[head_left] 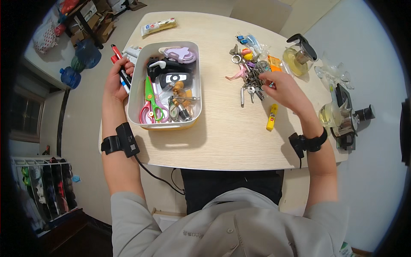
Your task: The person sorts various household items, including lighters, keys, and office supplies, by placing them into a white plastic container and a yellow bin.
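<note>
My left hand (117,80) is closed around several marker pens (125,84), beside the left wall of a white plastic bin (132,96). My right hand (282,90) reaches into a heap of keys and keyrings (252,75). Its fingertips touch the heap's right side; whether they grip anything is hidden. Inside the bin lie green-handled scissors (149,93), pink-handled scissors (146,112), a black car key fob (175,79), a lilac tape dispenser (181,54) and wooden beads (178,86). A yellow glue stick (272,117) rests on the table below my right hand.
At the table's far left lies a wrapped snack packet (159,27). Blue binder clips (241,39) and an orange packet (274,63) sit around the keys. Glass teapots (297,57) stand along the right edge by the wall. A cable (157,176) hangs from my left wrist device.
</note>
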Available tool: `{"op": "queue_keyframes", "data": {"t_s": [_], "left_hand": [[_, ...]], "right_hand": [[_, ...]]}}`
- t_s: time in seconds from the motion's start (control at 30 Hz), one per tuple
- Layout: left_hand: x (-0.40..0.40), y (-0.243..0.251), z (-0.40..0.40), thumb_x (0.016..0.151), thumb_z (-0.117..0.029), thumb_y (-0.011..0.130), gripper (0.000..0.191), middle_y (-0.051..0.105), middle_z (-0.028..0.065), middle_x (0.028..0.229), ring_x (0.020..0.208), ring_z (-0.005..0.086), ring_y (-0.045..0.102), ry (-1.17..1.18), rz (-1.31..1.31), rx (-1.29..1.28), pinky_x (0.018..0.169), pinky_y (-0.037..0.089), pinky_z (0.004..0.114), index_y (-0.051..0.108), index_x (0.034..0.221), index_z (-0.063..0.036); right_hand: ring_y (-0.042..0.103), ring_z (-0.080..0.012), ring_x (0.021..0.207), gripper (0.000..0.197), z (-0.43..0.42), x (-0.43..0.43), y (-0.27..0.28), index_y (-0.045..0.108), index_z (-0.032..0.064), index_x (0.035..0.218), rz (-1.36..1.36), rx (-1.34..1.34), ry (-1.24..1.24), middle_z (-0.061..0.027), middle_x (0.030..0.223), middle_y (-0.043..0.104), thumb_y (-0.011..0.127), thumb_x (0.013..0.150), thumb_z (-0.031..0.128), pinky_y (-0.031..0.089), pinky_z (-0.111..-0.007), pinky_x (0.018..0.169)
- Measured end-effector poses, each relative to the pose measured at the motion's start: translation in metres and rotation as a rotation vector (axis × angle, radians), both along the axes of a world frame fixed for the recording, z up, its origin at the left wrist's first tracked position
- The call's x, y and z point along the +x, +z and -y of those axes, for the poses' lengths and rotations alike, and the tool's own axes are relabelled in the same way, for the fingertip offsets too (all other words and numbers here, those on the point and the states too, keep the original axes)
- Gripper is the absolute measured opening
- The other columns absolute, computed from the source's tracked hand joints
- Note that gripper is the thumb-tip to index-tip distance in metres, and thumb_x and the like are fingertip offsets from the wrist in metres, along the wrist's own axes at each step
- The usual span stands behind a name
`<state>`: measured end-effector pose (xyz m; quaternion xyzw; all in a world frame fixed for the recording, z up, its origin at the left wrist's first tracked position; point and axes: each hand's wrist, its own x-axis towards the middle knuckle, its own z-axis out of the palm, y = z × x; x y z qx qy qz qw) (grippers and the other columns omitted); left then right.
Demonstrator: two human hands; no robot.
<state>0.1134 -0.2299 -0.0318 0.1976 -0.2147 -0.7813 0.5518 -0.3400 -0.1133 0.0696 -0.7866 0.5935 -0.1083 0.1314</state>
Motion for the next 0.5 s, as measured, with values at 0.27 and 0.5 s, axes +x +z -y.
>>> {"op": "queue_keyframes", "data": {"t_s": [0.27, 0.5], "left_hand": [[0.005, 0.002, 0.000, 0.091, -0.014, 0.060, 0.014, 0.049, 0.0011, 0.072, 0.063, 0.0107, 0.050, -0.004, -0.005, 0.030, 0.056, 0.046, 0.024, 0.049, 0.087, -0.0051], [-0.005, 0.007, -0.006, 0.090, -0.014, 0.060, 0.015, 0.050, 0.0007, 0.073, 0.063, 0.0097, 0.049, 0.052, 0.011, 0.041, 0.055, 0.044, 0.024, 0.048, 0.089, -0.0072]], "right_hand": [[0.060, -0.0277, 0.086, 0.009, 0.024, 0.020, -0.034, 0.062, 0.0115, 0.096, -0.105, -0.202, 0.122, -0.0099, 0.092, 0.057, 0.059, 0.088, 0.015, 0.049, -0.037, 0.070], [0.060, -0.0251, 0.077, 0.009, 0.026, -0.001, -0.010, 0.061, 0.0081, 0.095, 0.165, -0.110, -0.035, -0.0095, 0.090, 0.063, 0.061, 0.088, 0.014, 0.048, -0.031, 0.069]]}}
